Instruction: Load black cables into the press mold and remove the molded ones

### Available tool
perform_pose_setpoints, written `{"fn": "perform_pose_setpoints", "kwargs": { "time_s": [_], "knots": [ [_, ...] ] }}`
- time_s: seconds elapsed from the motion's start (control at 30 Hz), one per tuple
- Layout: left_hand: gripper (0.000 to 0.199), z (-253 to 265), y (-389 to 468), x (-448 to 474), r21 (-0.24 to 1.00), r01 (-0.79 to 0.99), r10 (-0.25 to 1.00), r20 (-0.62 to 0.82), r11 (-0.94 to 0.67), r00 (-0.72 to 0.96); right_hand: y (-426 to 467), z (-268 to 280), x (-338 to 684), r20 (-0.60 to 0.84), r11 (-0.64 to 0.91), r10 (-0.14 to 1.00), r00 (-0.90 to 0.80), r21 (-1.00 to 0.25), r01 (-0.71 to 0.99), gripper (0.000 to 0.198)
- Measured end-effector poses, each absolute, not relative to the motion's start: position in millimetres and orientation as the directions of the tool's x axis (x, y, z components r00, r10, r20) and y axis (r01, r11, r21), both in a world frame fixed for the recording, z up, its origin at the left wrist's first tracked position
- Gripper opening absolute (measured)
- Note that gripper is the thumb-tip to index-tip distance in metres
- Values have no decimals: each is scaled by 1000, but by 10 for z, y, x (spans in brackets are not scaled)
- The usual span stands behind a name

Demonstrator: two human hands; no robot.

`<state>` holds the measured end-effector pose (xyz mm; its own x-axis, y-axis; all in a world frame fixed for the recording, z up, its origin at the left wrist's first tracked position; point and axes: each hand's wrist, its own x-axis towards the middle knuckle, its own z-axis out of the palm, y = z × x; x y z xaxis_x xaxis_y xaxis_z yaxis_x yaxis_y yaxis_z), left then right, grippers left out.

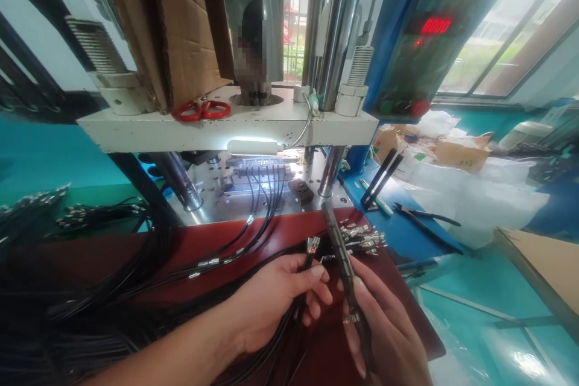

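Note:
My left hand (289, 289) is closed around a few black wires, whose bare metal terminals (313, 245) stick up above the thumb and forefinger. Close beside it, my right hand (384, 319) grips a long dark bar (335, 232) with notches along it, tilted with its far end up and to the left. One small metal terminal (351, 317) shows at the bar's lower part. Behind the bar lies a bundle of wire ends with crimped terminals (364, 236) on the red-brown board (407, 313). The lower ends of the held wires run out of sight under my left arm.
A press with a white plate (271, 126) stands ahead; black wires (266, 205) run from its lit mould (257, 178). Red-handled scissors (201, 110) rest on the plate. Pliers (427, 217) lie at right, a cardboard box (543, 271) beyond. More cables (90, 313) fill the left.

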<state>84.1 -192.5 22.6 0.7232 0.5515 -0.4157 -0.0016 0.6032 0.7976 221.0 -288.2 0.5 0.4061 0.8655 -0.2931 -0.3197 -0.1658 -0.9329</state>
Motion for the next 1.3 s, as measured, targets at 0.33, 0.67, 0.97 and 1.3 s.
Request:
{"fn": "perform_pose_setpoints", "kwargs": {
  "time_s": [0.33, 0.67, 0.97, 1.3],
  "knots": [
    [19, 246, -2044, 914, 881, 387, 569, -472, 272, 674, -2872, 16, 2200, -301, -194, 882, 362, -933, -304, 62],
    [28, 221, -2047, 898, 864, 481, 530, -481, 150, 698, -2880, 72, 2148, -340, -275, 849, 404, -938, -211, 60],
    [24, 283, -1983, 872, 877, 434, 480, -477, 206, 736, -2870, -18, 2128, -284, -247, 868, 407, -958, -142, 64],
    [25, 195, -2032, 877, 870, 451, 493, -486, 199, 721, -2875, -112, 2096, -243, -211, 874, 420, -970, -122, 52]
  ]
}}
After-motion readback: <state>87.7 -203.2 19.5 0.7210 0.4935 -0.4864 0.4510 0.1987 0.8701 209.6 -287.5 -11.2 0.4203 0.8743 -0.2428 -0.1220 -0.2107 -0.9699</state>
